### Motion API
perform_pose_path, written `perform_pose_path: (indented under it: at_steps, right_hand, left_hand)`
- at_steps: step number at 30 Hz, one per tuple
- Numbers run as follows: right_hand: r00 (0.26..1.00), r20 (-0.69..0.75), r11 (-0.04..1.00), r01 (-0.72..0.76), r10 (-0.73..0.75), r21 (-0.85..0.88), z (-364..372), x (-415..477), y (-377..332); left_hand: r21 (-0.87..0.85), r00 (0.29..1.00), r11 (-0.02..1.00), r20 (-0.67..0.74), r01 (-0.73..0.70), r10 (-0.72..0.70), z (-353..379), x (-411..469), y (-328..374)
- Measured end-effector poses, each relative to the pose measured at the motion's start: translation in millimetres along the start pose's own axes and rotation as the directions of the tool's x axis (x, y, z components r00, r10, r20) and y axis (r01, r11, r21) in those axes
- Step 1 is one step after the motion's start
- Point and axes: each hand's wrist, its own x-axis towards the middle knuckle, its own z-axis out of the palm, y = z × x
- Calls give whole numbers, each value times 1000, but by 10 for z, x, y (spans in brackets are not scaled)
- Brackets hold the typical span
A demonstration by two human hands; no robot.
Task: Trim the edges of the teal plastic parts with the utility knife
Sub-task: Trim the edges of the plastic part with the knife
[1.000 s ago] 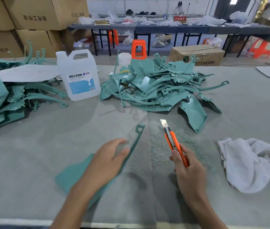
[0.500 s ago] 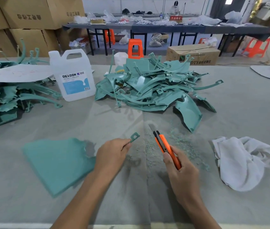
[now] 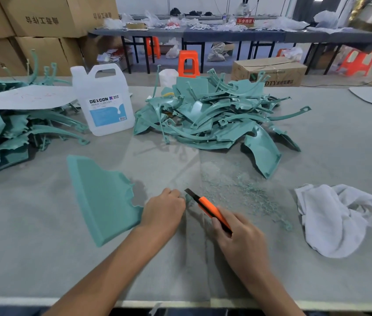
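Left hand (image 3: 164, 213) grips a teal part (image 3: 103, 197); right hand (image 3: 242, 244) grips the utility knife (image 3: 210, 209); a jug (image 3: 104, 103) stands beyond them on the bench (image 3: 43, 258).

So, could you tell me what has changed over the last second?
The left hand swung the teal part round, so its wide panel lies out to the left. The right hand brought the utility knife in, blade beside the left fingers. Both grips, the pile, jug and cloth stayed.

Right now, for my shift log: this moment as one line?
left hand: grips teal part | right hand: holds utility knife | blade: out, at part's tip | shavings: on table
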Motion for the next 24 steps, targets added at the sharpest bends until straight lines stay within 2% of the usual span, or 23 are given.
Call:
perform_pose_path:
  at_steps: [12, 15, 19, 24]
  right_hand:
    - [993, 9, 993, -119, 118, 14, 17, -24, -69]
    - [966, 78, 964, -251, 245, 89, 13, 51, 55]
    - [984, 87, 975, -170, 158, 144, -7, 25, 25]
    - [976, 112, 957, -205, 186, 203, -4, 26, 50]
  left_hand:
    - [-62, 998, 998, -67, 8, -12, 70, -45, 6]
    - [-79, 994, 997, -106, 4, -13, 123, -80, 8]
    - [-83, 991, 996, -131, 14, -25, 159, -94, -6]
    - [-81, 989, 996, -147, 20, -32, 187, -99, -1]
